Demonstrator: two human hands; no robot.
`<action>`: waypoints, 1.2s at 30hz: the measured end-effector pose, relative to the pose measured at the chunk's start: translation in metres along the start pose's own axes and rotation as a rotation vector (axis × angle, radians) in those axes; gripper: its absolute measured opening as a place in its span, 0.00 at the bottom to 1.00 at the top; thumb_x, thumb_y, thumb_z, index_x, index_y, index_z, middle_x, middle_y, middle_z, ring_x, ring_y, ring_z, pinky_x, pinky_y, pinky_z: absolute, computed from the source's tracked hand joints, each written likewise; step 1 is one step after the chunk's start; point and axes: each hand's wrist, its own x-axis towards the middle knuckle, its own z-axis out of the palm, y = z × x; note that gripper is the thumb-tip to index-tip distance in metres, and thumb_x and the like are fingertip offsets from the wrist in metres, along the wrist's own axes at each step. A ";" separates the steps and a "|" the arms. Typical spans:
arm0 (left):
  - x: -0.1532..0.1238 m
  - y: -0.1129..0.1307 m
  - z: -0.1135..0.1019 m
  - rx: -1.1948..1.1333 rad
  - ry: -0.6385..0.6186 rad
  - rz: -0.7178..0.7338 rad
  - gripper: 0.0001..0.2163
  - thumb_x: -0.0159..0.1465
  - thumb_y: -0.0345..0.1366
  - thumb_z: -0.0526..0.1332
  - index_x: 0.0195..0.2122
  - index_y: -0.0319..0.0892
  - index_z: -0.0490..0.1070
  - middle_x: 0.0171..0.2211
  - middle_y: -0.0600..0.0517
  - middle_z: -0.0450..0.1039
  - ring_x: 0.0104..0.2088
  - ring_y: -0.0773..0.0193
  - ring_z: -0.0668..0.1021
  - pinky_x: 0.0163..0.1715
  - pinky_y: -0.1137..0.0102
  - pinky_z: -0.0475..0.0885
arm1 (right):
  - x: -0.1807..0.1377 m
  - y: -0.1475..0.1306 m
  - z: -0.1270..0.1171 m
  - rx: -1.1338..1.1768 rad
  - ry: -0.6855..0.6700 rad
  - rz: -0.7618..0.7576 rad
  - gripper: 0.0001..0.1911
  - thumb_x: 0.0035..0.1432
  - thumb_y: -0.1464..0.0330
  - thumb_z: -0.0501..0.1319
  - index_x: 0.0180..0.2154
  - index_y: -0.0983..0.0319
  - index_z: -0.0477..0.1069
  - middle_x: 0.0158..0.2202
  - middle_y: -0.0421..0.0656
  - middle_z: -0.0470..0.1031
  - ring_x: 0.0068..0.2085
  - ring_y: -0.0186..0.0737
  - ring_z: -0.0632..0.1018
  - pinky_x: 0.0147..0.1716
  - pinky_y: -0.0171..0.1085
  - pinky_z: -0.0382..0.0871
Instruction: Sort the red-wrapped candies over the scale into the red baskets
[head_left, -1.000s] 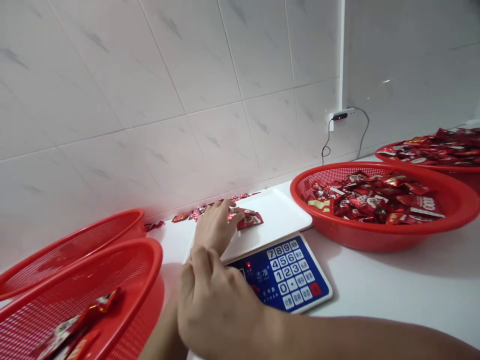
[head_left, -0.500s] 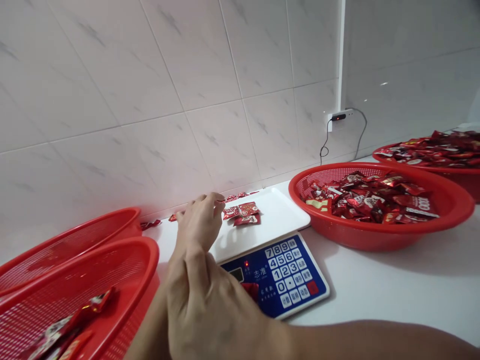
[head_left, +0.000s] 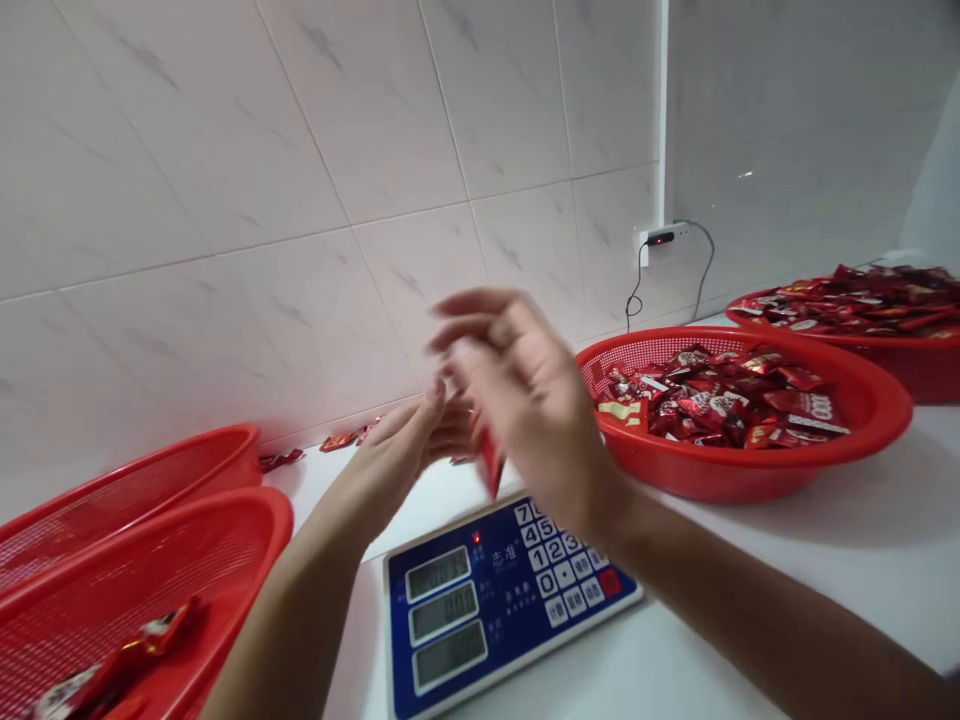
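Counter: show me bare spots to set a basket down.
Bare counter lies before the near full basket, right of the scale. Two baskets crowd the left; loose packets line the wall; left hand and right hand hover over the scale.

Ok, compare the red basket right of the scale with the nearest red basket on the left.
The right basket holds a heap of red packets; the left basket holds only a few. The right basket sits level on the counter; the left basket looks tilted, beside another basket behind it. Both are round red plastic mesh.
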 end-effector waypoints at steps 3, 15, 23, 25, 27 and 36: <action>-0.005 0.007 0.019 -0.160 -0.162 -0.011 0.23 0.61 0.57 0.58 0.35 0.39 0.75 0.31 0.46 0.77 0.32 0.60 0.78 0.37 0.65 0.75 | 0.069 -0.014 -0.049 0.156 0.174 -0.023 0.10 0.63 0.71 0.50 0.42 0.56 0.67 0.36 0.39 0.73 0.43 0.35 0.75 0.42 0.38 0.72; 0.001 0.002 -0.013 0.225 -0.051 0.135 0.11 0.58 0.43 0.66 0.28 0.41 0.72 0.23 0.53 0.71 0.25 0.67 0.71 0.24 0.73 0.64 | 0.108 -0.014 -0.115 -0.123 -0.591 0.295 0.09 0.54 0.66 0.68 0.33 0.66 0.76 0.26 0.40 0.74 0.28 0.31 0.73 0.29 0.33 0.65; -0.002 -0.003 -0.013 0.436 0.047 0.200 0.27 0.52 0.46 0.70 0.51 0.44 0.68 0.42 0.46 0.76 0.39 0.56 0.79 0.36 0.64 0.74 | 0.112 -0.013 -0.111 -0.105 -0.440 0.437 0.11 0.62 0.69 0.61 0.29 0.67 0.74 0.23 0.42 0.75 0.23 0.29 0.72 0.28 0.32 0.66; -0.003 -0.002 -0.010 0.629 0.117 0.388 0.29 0.53 0.43 0.70 0.55 0.47 0.66 0.48 0.46 0.73 0.43 0.56 0.78 0.39 0.63 0.74 | 0.111 -0.013 -0.109 -0.105 -0.404 0.491 0.14 0.65 0.70 0.57 0.27 0.66 0.72 0.22 0.43 0.75 0.22 0.29 0.71 0.28 0.32 0.67; -0.004 -0.001 -0.006 0.777 0.151 0.530 0.15 0.61 0.40 0.62 0.50 0.48 0.71 0.46 0.48 0.75 0.40 0.58 0.78 0.38 0.64 0.73 | 0.111 -0.014 -0.109 -0.103 -0.447 0.517 0.17 0.67 0.70 0.54 0.26 0.66 0.70 0.21 0.43 0.75 0.21 0.28 0.70 0.28 0.32 0.67; 0.012 -0.017 -0.030 0.262 0.117 -0.053 0.15 0.58 0.46 0.58 0.39 0.41 0.73 0.35 0.46 0.80 0.35 0.55 0.81 0.39 0.60 0.75 | 0.133 -0.013 -0.163 -1.303 -0.545 0.491 0.14 0.57 0.76 0.59 0.44 0.67 0.77 0.38 0.53 0.79 0.35 0.43 0.78 0.31 0.37 0.69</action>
